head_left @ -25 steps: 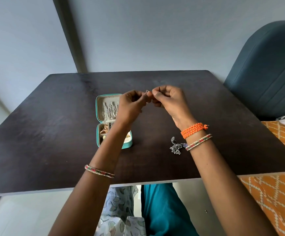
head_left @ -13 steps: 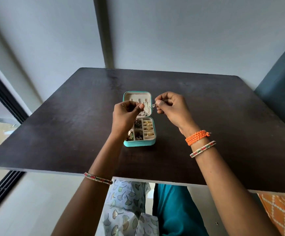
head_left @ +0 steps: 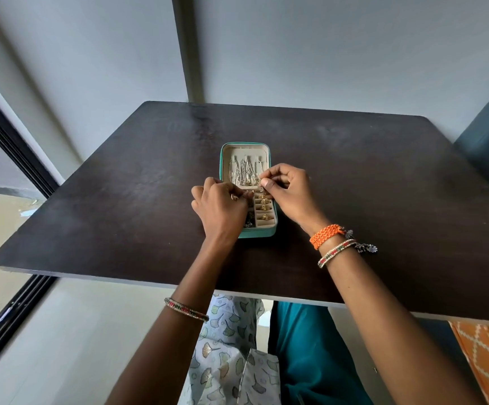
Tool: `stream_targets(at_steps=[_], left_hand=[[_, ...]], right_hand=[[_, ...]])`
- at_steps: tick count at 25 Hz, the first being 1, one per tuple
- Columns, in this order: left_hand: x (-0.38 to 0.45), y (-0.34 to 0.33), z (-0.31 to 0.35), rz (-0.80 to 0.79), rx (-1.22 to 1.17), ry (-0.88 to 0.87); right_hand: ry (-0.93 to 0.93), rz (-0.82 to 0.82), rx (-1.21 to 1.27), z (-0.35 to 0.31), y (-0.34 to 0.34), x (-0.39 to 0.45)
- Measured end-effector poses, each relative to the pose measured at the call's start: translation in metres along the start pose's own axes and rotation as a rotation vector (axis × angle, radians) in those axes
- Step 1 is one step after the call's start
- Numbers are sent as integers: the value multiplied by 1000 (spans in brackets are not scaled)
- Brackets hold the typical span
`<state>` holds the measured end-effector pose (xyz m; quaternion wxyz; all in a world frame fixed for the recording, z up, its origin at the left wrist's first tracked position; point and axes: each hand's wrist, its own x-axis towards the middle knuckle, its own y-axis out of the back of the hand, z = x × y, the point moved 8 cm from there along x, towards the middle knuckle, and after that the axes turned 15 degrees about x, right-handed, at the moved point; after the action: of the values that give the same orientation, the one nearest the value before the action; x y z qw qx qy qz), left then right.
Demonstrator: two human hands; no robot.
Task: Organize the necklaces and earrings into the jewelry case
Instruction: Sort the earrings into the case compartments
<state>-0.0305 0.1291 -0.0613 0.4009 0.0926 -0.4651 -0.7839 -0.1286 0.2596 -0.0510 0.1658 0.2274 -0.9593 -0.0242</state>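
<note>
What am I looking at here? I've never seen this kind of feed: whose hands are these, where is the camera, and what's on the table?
There is no machine: a person works with two bare hands, and the single camera sits on their head, looking forward and down.

On the dark table lies an open teal jewelry case. Chains hang in its lid, and gold earrings sit in the slots of its tray.

The left hand is curled over the tray's left side. The right hand pinches something tiny at the lid's edge; it is too small to name.

A silver ornament lies on the table beside the right wrist.
</note>
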Motion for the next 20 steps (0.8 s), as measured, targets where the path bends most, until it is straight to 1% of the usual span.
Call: stream_targets(at_steps=[6, 10, 13, 16, 20], left_hand=[[-1, -3, -8, -86, -77, -2], [7, 1, -20, -78, -208, 14], [9, 3, -25, -68, -300, 9], [9, -1, -29, -82, -317, 10], [10, -5, -30, -73, -297, 1]], right_hand=[[16, -23, -15, 1, -2, -1], [34, -41, -30, -2, -9, -2], [41, -88, -35, -6, -19, -4], [37, -140, -110, -8, -28, -9], [64, -118, -259, -9, -29, -15]])
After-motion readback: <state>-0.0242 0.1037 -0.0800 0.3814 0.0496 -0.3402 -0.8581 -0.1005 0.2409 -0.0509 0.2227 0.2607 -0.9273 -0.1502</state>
